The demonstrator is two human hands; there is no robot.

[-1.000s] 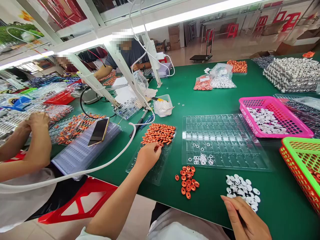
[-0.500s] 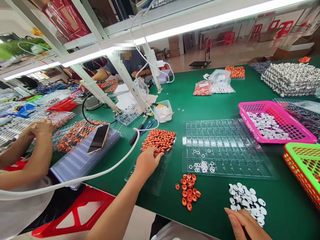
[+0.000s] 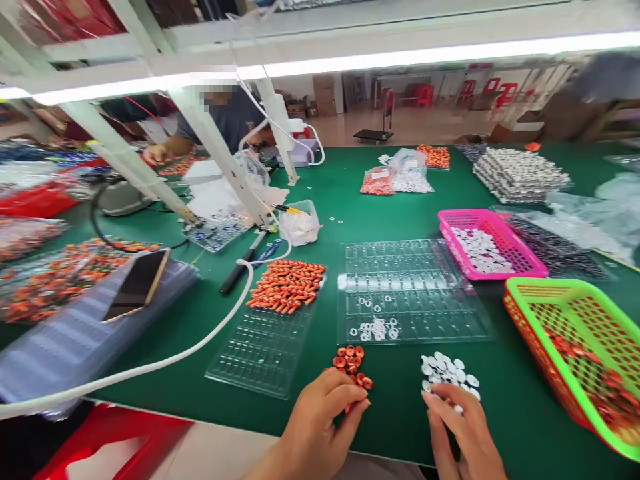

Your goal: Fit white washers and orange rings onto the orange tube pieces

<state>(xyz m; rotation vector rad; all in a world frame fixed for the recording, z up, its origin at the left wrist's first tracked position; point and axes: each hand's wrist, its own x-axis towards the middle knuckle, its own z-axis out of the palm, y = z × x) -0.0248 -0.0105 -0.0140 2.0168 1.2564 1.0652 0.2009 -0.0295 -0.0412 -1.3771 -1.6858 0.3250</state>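
Observation:
My left hand (image 3: 327, 417) is over the near side of a small pile of orange round pieces with a hole (image 3: 349, 357). Thumb and forefinger are closed in a pinch, and what sits between them is hidden. To the right, my right hand (image 3: 463, 423) is at the near left edge of a pile of white discs (image 3: 450, 368). Its thumb and forefinger come together too, with whatever they hold too small to make out. Several orange elongated pieces (image 3: 287, 283) lie in rows on the far part of a clear blister tray (image 3: 260, 350).
A larger clear tray (image 3: 415, 287) carries white rings (image 3: 379, 328). At right stand a pink basket (image 3: 535, 267) of white discs and a green basket (image 3: 520, 287) with orange pieces. A white cable (image 3: 200, 343) crosses the left side, near a phone (image 3: 137, 285). A co-worker (image 3: 220, 123) sits opposite.
My left hand has left the orange pieces on the tray and come right to the loose orange pile. My right hand stays by the white discs. The view has turned right.

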